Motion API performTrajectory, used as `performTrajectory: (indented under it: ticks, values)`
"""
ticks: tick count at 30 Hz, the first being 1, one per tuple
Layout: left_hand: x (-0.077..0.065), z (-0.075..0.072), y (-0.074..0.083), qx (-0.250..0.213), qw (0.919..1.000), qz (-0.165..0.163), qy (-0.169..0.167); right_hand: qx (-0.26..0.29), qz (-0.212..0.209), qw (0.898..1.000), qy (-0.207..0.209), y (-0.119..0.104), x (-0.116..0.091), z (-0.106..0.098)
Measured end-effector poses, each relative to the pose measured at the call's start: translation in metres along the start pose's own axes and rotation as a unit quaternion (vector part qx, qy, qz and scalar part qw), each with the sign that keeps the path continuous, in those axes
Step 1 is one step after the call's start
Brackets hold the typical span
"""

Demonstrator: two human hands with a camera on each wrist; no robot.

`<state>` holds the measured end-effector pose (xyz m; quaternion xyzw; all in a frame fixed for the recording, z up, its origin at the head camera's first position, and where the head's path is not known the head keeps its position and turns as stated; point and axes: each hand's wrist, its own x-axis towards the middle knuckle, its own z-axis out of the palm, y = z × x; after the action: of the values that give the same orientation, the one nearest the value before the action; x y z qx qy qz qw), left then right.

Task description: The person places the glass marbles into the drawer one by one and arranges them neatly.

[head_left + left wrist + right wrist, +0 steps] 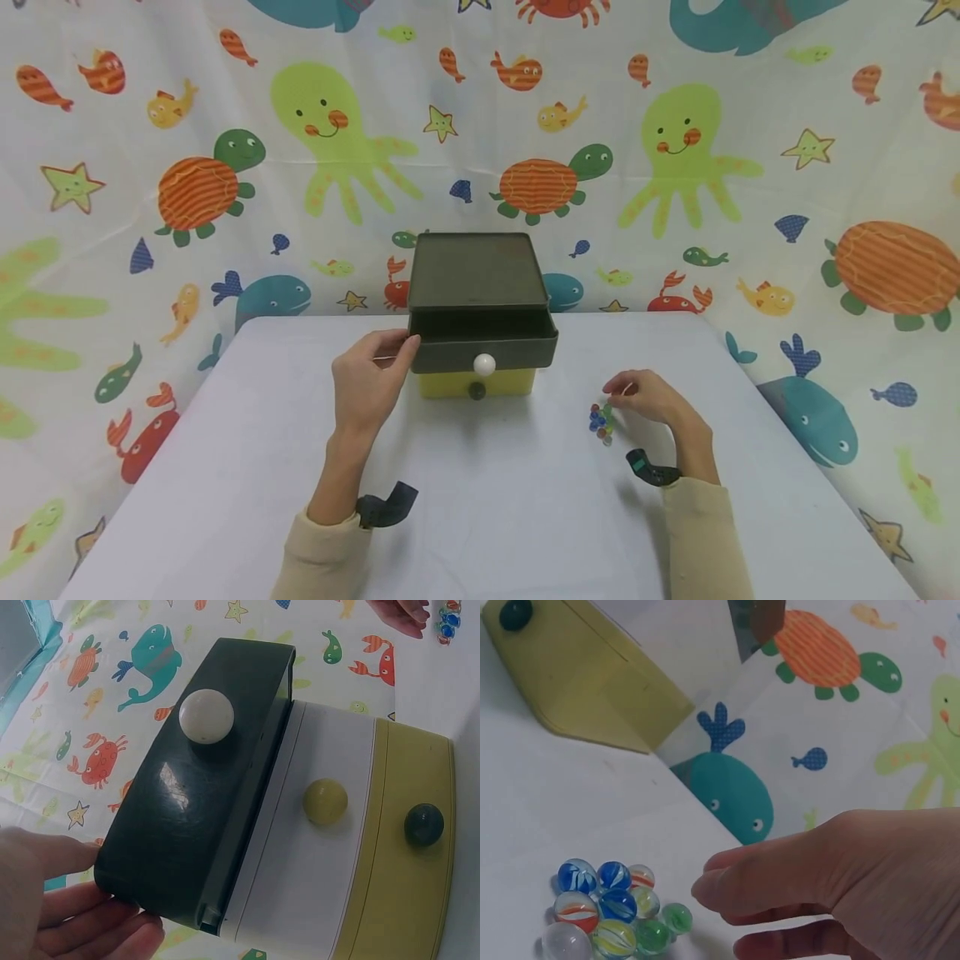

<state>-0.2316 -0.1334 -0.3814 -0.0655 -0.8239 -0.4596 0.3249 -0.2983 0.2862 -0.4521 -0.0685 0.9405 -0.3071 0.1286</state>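
A small cabinet with a dark green top stands at the back of the table. Its upper dark green drawer, with a white knob, is pulled out. My left hand holds that drawer at its left front corner, thumb at the edge and fingers lower down in the left wrist view. On the right, my right hand hovers close beside a cluster of glass marbles, blue, green, yellow and clear. The right wrist view shows its fingers loosely bent, with nothing seen between them.
Below the open drawer are a white drawer with a yellow knob and a yellow drawer with a dark knob. A sea-animal curtain hangs directly behind the white table.
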Motion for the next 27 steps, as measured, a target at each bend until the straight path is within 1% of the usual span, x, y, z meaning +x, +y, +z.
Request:
performTrajectory:
  ticks: [7, 14, 20, 27]
  values:
    - [-0.0012, -0.0008, 0.0005, 0.004, 1.0000, -0.003, 0.000, -0.002, 0.027, 0.999, -0.019, 0.0020, 0.0009, 0.0027]
    - [0.0002, -0.0007, 0.0009, 0.010, 0.9999, -0.005, -0.004, 0.001, 0.030, 0.999, -0.036, 0.0028, 0.0018, 0.0043]
    - [0.0007, -0.0011, 0.0007, 0.006, 0.9999, -0.007, -0.006, -0.003, 0.028, 0.999, -0.039, 0.0036, 0.0033, 0.0049]
    - [0.0010, -0.0012, 0.0016, 0.016, 0.9998, -0.011, -0.009, -0.009, 0.035, 0.999, -0.034, 0.0044, 0.0053, 0.0073]
